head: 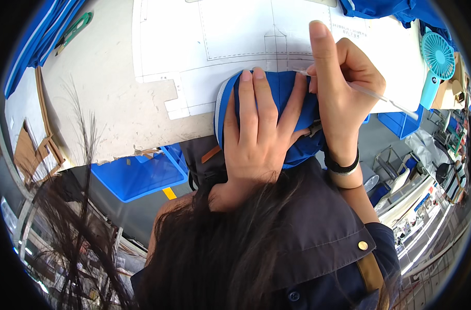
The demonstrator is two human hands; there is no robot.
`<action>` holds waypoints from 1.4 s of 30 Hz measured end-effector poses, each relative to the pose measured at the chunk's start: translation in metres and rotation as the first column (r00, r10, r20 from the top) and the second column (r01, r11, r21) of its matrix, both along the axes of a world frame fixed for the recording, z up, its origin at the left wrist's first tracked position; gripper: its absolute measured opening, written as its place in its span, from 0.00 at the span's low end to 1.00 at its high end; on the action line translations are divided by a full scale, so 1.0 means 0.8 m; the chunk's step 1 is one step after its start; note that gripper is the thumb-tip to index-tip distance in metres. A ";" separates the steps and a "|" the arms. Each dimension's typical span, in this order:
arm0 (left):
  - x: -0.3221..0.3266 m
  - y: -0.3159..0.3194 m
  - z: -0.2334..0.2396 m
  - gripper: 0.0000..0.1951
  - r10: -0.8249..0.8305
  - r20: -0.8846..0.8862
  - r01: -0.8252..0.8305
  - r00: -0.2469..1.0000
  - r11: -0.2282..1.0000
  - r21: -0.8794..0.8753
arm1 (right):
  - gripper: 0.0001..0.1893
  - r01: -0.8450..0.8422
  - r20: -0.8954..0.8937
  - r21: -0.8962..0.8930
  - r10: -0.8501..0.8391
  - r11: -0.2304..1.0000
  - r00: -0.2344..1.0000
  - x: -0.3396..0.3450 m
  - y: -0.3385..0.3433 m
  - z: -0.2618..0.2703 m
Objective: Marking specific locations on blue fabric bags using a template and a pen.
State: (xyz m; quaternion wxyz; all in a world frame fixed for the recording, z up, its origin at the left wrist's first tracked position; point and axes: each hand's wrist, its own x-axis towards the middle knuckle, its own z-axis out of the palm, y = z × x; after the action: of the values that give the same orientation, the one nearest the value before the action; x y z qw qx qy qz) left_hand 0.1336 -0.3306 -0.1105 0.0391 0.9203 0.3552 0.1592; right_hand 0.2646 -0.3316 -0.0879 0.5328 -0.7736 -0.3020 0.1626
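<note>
A folded piece of blue fabric (278, 83) with a whitish edge strip lies over the near edge of a paper pattern sheet (235, 35). My left hand (254, 120) presses flat on this fabric with its fingers spread, gripping nothing that I can see. Just to the right, my right hand (345, 73) is closed round a thin, clear, pen-like stick (386, 100), thumb pointing away from me. The stick's tip meets the paper at the fabric's far edge, beside my left index finger. Part of the fabric hangs over the table edge under my hands.
A green utility knife (76, 29) lies at the far left near blue garments with white stripes (38, 38). At the right stands a turquoise handheld fan (436, 62). Blue plastic bins (142, 176) sit below the table's worn edge. More blue fabric (378, 7) lies at the far right.
</note>
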 end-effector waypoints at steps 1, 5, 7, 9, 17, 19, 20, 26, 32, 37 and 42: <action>0.000 0.000 -0.002 0.33 -0.005 -0.002 0.005 1.000 1.000 -0.002 | 0.23 -0.001 0.014 -0.011 0.001 1.000 1.000 0.000 -0.001 -0.003; 0.000 0.001 0.002 0.29 -0.013 -0.017 0.013 1.000 1.000 0.002 | 0.19 0.017 0.046 -0.044 -0.015 0.999 0.999 -0.001 0.001 -0.003; 0.000 0.001 0.001 0.27 -0.014 -0.019 0.014 1.000 1.000 0.010 | 0.19 0.032 0.029 -0.062 -0.030 0.998 0.999 -0.002 0.002 0.000; 0.000 0.002 0.001 0.24 -0.014 -0.020 0.015 1.000 1.000 0.019 | 0.18 0.036 0.020 -0.068 -0.035 0.997 0.999 -0.003 0.002 0.000; 0.000 0.005 0.001 0.17 -0.030 -0.006 0.030 1.000 0.999 0.045 | 0.18 0.017 0.045 -0.055 -0.014 0.998 0.999 -0.002 0.002 -0.002; -0.001 0.005 -0.001 0.16 -0.029 -0.008 0.030 1.000 0.998 0.054 | 0.18 0.011 0.061 -0.077 -0.007 0.997 0.998 -0.003 0.002 -0.002; -0.001 0.005 -0.001 0.16 -0.030 -0.009 0.030 1.000 0.998 0.061 | 0.18 0.010 0.069 -0.087 -0.004 0.996 0.998 -0.003 0.001 -0.001; 0.001 0.005 -0.002 0.16 -0.029 -0.003 0.029 1.000 0.996 0.080 | 0.18 0.036 0.031 -0.055 -0.034 0.998 0.999 -0.002 0.001 -0.002; 0.000 0.005 -0.002 0.16 -0.033 -0.005 0.033 0.999 0.996 0.079 | 0.18 0.006 0.085 -0.078 0.001 0.997 0.996 -0.001 0.000 -0.002; 0.000 0.005 -0.001 0.18 -0.039 -0.007 0.040 0.999 0.995 0.087 | 0.18 0.024 0.060 -0.060 -0.020 0.998 0.998 -0.001 0.002 -0.001; 0.000 0.004 -0.002 0.22 -0.034 -0.016 0.035 0.999 0.997 0.074 | 0.17 0.008 0.031 -0.063 -0.007 0.998 1.000 0.000 0.000 -0.005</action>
State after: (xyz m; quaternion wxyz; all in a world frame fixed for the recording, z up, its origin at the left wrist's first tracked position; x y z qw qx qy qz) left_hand 0.1335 -0.3273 -0.1123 0.0052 0.9283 0.3333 0.1647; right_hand 0.2646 -0.3318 -0.0916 0.5042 -0.7935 -0.3020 0.1582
